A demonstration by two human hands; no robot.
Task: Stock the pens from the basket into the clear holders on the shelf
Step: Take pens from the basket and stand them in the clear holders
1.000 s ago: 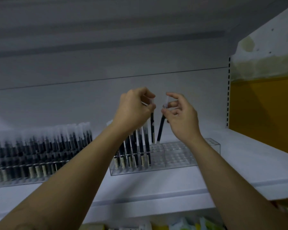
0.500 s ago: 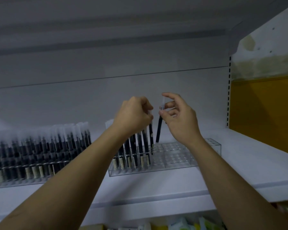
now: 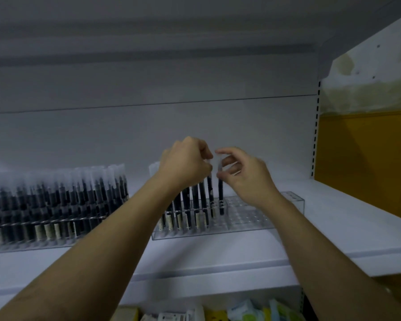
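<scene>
Slim black clear-capped pen (image 3: 220, 195) — cap pinched by right hand (image 3: 243, 174); left hand (image 3: 185, 163) pinches neighbouring pen (image 3: 210, 191). Keep vertical, seat fully in clear perforated plastic holder (image 3: 252, 216) before release.

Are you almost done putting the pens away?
Over halfway, maybe. The clear holder on the left looks full of dark pens. The second clear holder is filled only on its left side. The left hand pinches a black pen, the right hand another black pen, both standing in it. Its right-side holes are empty.

Arms raised; left hand (image 3: 185, 163), right hand (image 3: 245, 177) both pinching.
</scene>
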